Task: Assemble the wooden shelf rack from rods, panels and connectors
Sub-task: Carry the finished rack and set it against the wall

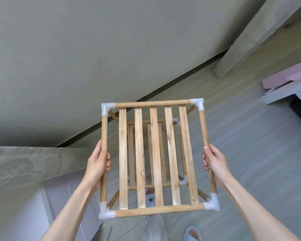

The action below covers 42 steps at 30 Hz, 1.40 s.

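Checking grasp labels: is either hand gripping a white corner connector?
No, the left hand and right hand each grip a wooden side rod of the rack, away from the white corner connectors.

No readable text, labels, brands or numbers anywhere in view; wood and connectors unmarked as far as visible
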{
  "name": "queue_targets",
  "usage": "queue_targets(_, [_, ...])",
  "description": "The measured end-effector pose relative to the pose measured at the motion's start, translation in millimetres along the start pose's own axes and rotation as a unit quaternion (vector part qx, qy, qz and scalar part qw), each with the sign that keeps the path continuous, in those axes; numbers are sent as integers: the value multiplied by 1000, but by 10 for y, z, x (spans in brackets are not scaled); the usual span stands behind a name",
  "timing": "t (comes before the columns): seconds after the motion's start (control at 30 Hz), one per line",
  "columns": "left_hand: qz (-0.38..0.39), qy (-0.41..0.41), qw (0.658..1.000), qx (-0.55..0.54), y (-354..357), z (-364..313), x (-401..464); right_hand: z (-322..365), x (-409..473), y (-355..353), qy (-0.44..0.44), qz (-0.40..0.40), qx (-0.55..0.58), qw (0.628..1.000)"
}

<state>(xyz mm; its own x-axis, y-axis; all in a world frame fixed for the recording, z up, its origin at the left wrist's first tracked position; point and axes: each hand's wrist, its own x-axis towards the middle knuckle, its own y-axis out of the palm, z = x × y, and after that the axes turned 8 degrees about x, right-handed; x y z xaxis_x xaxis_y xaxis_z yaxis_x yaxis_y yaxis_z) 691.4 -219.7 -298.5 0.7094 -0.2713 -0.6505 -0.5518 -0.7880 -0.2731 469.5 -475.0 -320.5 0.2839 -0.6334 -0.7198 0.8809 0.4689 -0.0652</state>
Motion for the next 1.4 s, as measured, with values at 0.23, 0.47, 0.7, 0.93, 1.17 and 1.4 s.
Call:
queue_targets(0.23, [73, 64, 990, 98, 775, -657, -778, 79, -783, -1190, -8, -72, 122, 990])
queue_targets(0.47, [168, 130, 958, 190, 1985, -1180, -1941, 72, -1788, -2699, -41, -180, 227, 956])
queue_targets(0.7, [295, 185, 907, 236, 3556, -1389, -3395, -214, -2787, -4436, -57, -292, 331, 895])
queue_targets(0.93, [424, 188, 839, 285, 5281, -1214, -4711, -722, -3726, -5988, -67, -434, 410, 799])
queue_targets(1.17, [530, 186, 757, 334, 7025, -715, -6102, -1387, -4522, -7385, -54, -569, 456, 682])
queue_targets(1.4, [603, 188, 686, 362, 8689, -52, -7593, -1917, -5196, -8868, -22, -642, 479, 599])
